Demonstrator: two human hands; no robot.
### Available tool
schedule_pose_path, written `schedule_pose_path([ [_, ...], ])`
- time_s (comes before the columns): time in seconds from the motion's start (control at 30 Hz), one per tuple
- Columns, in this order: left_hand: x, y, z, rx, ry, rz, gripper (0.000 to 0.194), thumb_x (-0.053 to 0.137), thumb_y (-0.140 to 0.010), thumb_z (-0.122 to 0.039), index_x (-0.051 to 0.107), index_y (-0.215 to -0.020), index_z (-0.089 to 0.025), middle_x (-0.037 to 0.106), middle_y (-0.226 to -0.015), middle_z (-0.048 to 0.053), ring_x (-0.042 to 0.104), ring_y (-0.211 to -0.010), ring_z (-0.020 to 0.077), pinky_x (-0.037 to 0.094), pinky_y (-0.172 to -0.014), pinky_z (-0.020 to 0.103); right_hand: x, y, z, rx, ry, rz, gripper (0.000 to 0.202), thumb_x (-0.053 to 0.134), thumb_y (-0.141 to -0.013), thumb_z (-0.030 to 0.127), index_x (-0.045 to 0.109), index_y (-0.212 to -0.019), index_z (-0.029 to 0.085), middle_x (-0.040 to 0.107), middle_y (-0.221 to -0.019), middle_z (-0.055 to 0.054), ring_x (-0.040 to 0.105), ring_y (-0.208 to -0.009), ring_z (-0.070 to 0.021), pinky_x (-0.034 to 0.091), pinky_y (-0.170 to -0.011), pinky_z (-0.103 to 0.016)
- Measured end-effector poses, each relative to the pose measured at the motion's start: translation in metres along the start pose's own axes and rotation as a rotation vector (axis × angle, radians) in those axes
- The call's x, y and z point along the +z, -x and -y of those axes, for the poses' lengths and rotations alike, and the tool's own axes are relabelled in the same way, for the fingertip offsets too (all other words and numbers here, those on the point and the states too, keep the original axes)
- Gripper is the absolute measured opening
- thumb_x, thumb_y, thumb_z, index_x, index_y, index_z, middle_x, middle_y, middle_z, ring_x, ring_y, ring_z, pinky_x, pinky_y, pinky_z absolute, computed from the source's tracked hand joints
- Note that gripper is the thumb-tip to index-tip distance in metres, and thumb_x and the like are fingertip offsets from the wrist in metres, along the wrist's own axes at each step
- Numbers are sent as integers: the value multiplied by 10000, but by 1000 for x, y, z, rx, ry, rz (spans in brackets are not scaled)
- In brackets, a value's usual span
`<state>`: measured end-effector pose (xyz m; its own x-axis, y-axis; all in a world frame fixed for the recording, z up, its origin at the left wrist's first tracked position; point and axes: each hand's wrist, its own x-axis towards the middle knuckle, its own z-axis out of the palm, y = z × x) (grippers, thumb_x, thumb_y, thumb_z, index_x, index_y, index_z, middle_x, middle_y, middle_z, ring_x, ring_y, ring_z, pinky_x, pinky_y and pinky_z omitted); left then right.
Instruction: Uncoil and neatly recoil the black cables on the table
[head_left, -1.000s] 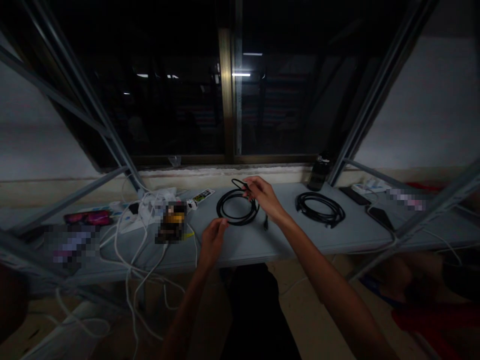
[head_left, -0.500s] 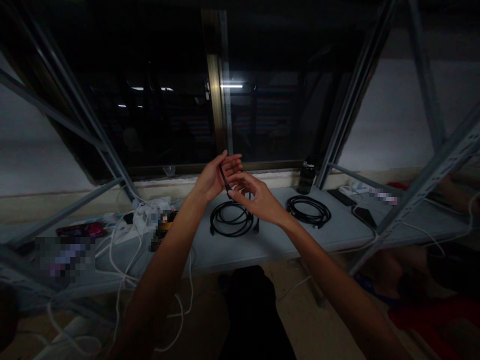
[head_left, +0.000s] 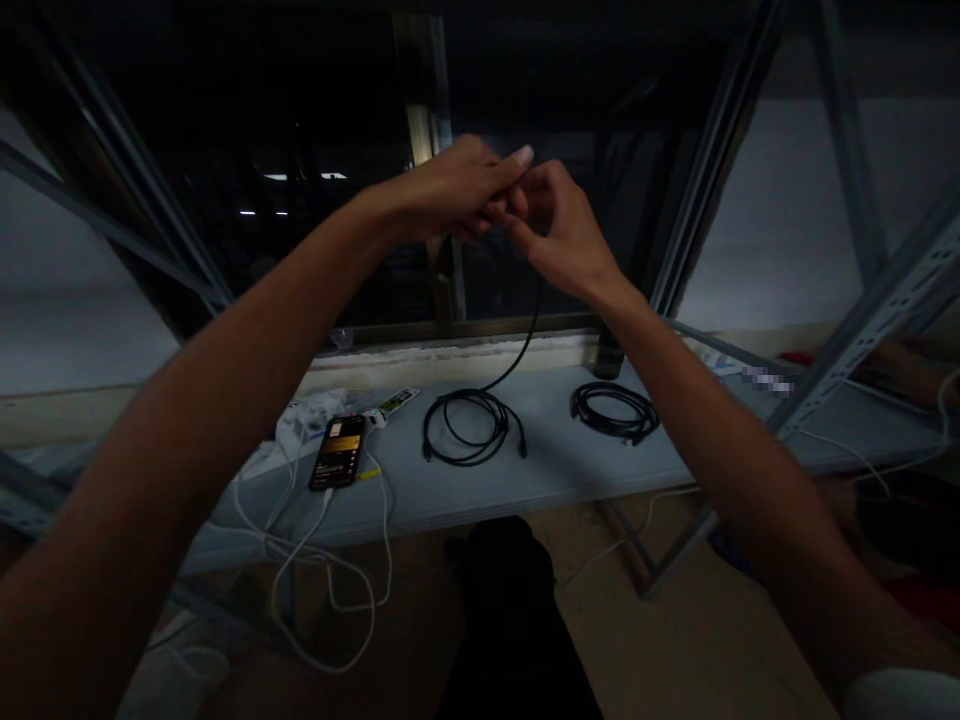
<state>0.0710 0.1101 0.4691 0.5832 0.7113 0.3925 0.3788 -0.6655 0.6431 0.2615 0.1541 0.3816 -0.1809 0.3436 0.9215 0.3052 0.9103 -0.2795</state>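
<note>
Raised in front of the window, my left hand (head_left: 472, 188) is closed, its thumb over bent fingers. My right hand (head_left: 564, 228) meets it at the fingertips, its thumb and fingers bent in a pinch. From the loose coil on the shelf, a black cable (head_left: 517, 355) climbs to behind my right hand. The part of it between my fingers is hidden. Below, the rest of this cable lies in loops, with a plug end at the right side. A second coiled black cable (head_left: 616, 412) rests to the right, apart from my hands.
A lit phone (head_left: 338, 453) with a white charging cord (head_left: 371, 610) lies on the grey shelf (head_left: 450, 500) at left. Behind the right coil stands a dark bottle (head_left: 608, 355). Metal posts (head_left: 874, 300) flank the shelf. Part of another person shows at far right.
Both hands have risen away from the shelf, and the cable now stretches up from its coil. My left hand has turned from palm-up to back-up. The phone has come into plain view.
</note>
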Motion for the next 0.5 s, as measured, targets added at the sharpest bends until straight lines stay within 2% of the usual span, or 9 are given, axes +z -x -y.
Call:
schedule_pose_path([
  [0.1,-24,-20,-5,90,-89,-192,536,429,-1194,-412,633,-954,20,461,-544,-121,397,-394,-62,271,-557,43,-1,-29,-19,78,-88,35,403,811,-1085,573,608,-1081,225,660,-882,-14,731,-978,-245,635,-835,-350],
  [0.17,-45,-27,-6,158,-103,-293,533,394,-1154,-410,592,-887,6,439,-519,-134,395,-372,-62,243,-551,43,-8,-43,-29,58,-62,-8,375,729,-1138,541,613,-993,214,657,-870,-17,739,-996,-250,611,-818,-336],
  [0.2,-55,-28,-7,194,-108,-295,540,323,-1137,-384,575,-876,16,421,-517,-140,393,-370,-71,233,-565,47,-13,-49,-32,23,-35,-43,366,682,-1160,528,615,-981,216,665,-898,-22,739,-1040,-259,603,-826,-343],
  [0.27,-69,-29,-10,275,-120,-222,594,145,-1093,-316,568,-896,52,397,-525,-149,394,-378,-105,241,-595,47,-23,-63,-34,-56,35,-111,309,645,-1174,502,618,-1021,234,674,-982,-27,724,-1119,-261,598,-872,-364],
  [0.33,-75,-30,-15,354,-144,-154,683,9,-1046,-266,597,-960,71,428,-542,-148,410,-395,-137,277,-608,39,-30,-78,-31,-79,136,-140,261,769,-1112,447,595,-1089,253,672,-1053,-33,693,-1099,-234,611,-939,-387],
  [0.4,-73,-35,-22,395,-160,-160,757,-76,-998,-245,604,-991,87,447,-556,-145,426,-395,-141,287,-606,38,-30,-95,-25,-40,247,-140,358,895,-1023,358,561,-1109,262,663,-1087,-39,649,-1044,-202,615,-1013,-395],
  [0.47,-72,-44,-30,395,-126,-255,805,-165,-914,-246,568,-940,86,445,-570,-137,477,-411,-120,252,-605,48,-26,-107,-23,36,316,-128,385,927,-995,292,544,-1028,269,645,-1049,-32,612,-1010,-187,606,-1046,-381],
  [0.5,-74,-50,-33,368,-74,-322,798,-198,-867,-257,533,-879,63,427,-574,-135,511,-430,-104,217,-610,54,-22,-110,-24,90,314,-116,366,892,-1031,288,534,-959,263,622,-992,-18,606,-987,-173,600,-1029,-358],
])
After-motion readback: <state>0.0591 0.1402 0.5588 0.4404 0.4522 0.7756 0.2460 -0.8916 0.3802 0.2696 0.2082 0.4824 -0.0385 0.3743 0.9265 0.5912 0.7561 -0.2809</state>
